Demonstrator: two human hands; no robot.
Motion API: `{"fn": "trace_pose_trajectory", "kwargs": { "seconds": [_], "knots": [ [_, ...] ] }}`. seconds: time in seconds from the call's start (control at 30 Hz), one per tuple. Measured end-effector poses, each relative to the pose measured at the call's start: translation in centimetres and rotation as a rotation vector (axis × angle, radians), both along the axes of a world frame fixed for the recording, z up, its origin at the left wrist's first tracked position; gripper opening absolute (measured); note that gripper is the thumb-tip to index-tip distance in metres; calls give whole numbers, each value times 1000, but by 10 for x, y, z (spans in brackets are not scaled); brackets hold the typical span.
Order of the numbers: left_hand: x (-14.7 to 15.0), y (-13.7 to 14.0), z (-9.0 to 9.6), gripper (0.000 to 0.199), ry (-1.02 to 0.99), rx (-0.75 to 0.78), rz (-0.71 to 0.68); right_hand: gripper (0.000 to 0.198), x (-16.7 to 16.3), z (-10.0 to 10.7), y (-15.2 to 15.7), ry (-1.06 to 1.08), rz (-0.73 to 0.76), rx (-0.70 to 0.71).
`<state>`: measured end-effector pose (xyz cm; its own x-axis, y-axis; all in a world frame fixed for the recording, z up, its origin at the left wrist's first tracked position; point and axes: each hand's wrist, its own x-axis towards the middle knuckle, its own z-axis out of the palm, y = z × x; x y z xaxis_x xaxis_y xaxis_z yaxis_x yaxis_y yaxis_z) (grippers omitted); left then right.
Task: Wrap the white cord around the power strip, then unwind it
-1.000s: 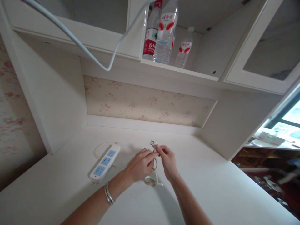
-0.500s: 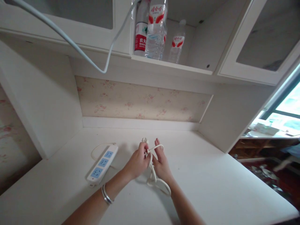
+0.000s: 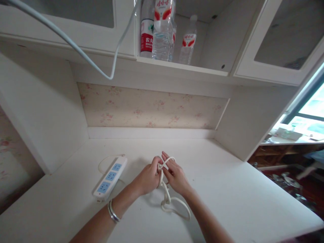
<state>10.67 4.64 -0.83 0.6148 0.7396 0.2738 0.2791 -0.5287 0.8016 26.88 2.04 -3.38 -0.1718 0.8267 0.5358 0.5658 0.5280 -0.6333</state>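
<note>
A cream-white cord (image 3: 165, 195) hangs in loops from between my two hands, just above the white desk. My left hand (image 3: 151, 175), with silver bangles on its wrist, is closed on the cord, thumb on top. My right hand (image 3: 176, 173) also grips it, with one strand looped over its fingers. The strands cross between the hands, and a lower loop dangles toward the desk front. Parts of the cord inside the fingers are hidden. To the left of my hands lies a white power strip (image 3: 110, 176) with blue sockets.
The white desk (image 3: 222, 195) spreads under my hands, with side panels left and right. Overhead, a cabinet shelf holds plastic bottles (image 3: 163, 37). A thick pale cable (image 3: 76, 49) hangs across the upper left. A window and cluttered floor are at far right.
My hands have drawn closer together around the cord. The right hand has turned and shifted slightly left, and the dangling loop has swung lower and to the right.
</note>
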Motion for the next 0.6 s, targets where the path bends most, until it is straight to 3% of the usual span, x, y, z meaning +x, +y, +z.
{"fn": "trace_pose_trajectory", "kwargs": {
  "seconds": [0.1,0.23,0.4,0.5,0.6],
  "knots": [
    [-1,-3,3,13,55,26,-63,49,5,12,-2,-67,115,-84],
    [-3,-1,5,16,80,-16,-195,45,10,20,-6,-104,224,-85],
    [-4,0,5,13,157,-39,-238,58,14,16,-4,-144,217,-128],
    [-5,0,3,18,165,-42,-275,41,18,20,-4,-212,236,-162],
    [-7,2,-3,32,182,-136,-317,21,26,26,-6,-279,225,-307]
  ]
}}
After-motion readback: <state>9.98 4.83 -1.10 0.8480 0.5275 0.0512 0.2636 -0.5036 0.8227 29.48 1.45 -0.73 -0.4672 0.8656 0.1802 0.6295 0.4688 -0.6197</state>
